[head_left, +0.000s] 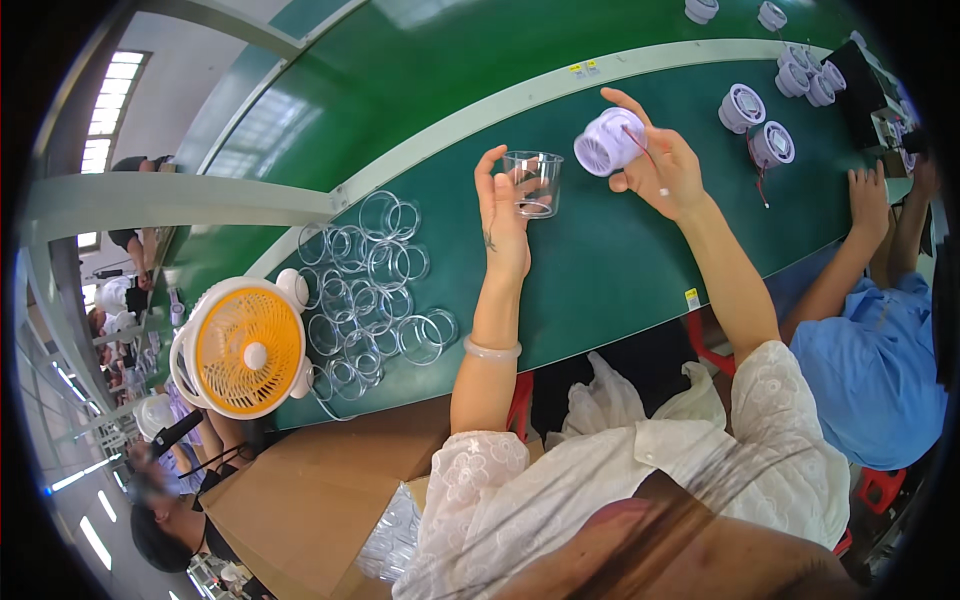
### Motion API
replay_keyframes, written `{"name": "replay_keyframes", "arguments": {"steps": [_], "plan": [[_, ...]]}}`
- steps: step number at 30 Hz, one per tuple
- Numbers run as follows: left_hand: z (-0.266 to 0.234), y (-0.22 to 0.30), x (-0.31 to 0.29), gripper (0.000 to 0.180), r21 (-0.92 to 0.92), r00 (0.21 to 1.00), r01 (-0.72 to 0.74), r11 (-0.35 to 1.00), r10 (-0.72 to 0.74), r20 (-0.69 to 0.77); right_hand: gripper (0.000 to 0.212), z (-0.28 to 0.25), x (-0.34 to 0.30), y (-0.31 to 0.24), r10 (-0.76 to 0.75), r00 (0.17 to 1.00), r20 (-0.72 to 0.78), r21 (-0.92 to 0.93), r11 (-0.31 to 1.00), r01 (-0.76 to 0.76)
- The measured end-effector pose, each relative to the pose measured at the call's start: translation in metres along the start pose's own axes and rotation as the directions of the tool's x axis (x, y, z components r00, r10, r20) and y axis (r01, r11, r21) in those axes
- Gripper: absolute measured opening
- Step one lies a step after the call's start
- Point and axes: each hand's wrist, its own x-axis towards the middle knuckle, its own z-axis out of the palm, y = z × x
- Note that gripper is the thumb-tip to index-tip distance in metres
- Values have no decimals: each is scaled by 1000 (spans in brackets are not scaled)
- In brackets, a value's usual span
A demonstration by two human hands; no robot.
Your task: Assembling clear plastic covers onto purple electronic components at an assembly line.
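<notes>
A green surface (610, 270) is stretching across the view, and a brown cardboard box (320, 490) is standing open below its near left edge, with clear plastic (392, 540) showing inside. At the right, a co-worker in blue (865, 370) is sitting by the surface and resting a hand (868, 205) on it. A white fan with an orange face (247, 347) is standing at the left end, just beside a large group of clear cups (385, 265) that are lying close together.

Over the middle, the person's left hand (505, 215) is curling around a single clear cup (533, 185), its wider rim facing up. The right hand (670, 170) is gripping a white round unit (605, 143) between thumb and fingers, just right of the cup and apart from it; the unit is tilting its grilled end toward the lower left. Two similar units (741, 108) are resting near that hand, and more are clustering beyond them. A thin red wire (641, 145) is hanging from the held unit, ending in a small white plug (663, 191).
</notes>
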Motion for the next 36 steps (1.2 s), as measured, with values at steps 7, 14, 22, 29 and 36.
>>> {"name": "replay_keyframes", "arguments": {"steps": [7,14,22,29,36], "plan": [[5,2,-3,81,11,993,-117,993,117,24,56,5,-1,9,-89,996,-5,-237,968,85],[-3,-7,3,71,572,808,-521,634,581,93,54,7,1,18,-479,845,238,-631,586,509],[6,3,-6,38,667,848,-462,584,511,140,48,12,-1,22,-470,836,281,-587,605,538],[2,-2,-6,63,640,920,-381,668,346,186,47,10,-1,24,-296,895,333,-558,703,440],[-2,1,-6,59,815,869,-430,389,423,257,24,14,-4,10,-8,966,258,-392,913,112]]}}
